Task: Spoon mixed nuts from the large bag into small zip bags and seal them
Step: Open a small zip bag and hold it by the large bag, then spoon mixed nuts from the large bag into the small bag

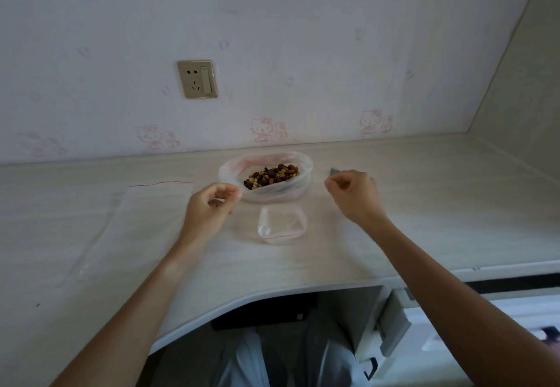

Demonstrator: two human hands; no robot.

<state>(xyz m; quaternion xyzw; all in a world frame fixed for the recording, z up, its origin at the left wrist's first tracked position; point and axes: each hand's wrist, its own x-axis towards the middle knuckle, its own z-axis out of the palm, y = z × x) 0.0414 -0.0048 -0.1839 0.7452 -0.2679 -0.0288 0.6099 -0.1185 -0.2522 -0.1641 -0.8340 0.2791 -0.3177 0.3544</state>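
Our left hand (pixel 212 202) and right hand (pixel 353 194) hang loosely curled, holding nothing we can see. The small clear red-striped zip bag (pixel 281 225) lies unfilled before the large clear bag of mixed nuts (pixel 266 176); we judge everything remains.

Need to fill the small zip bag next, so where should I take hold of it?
Pinch the small zip bag at its red-striped mouth edge, coming from the near side: that opening faces you and stands puffed open, while the large bag crowds the far side.

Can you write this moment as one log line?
left hand: at large bag rim | right hand: curled by spoon | small zip bag: open, empty
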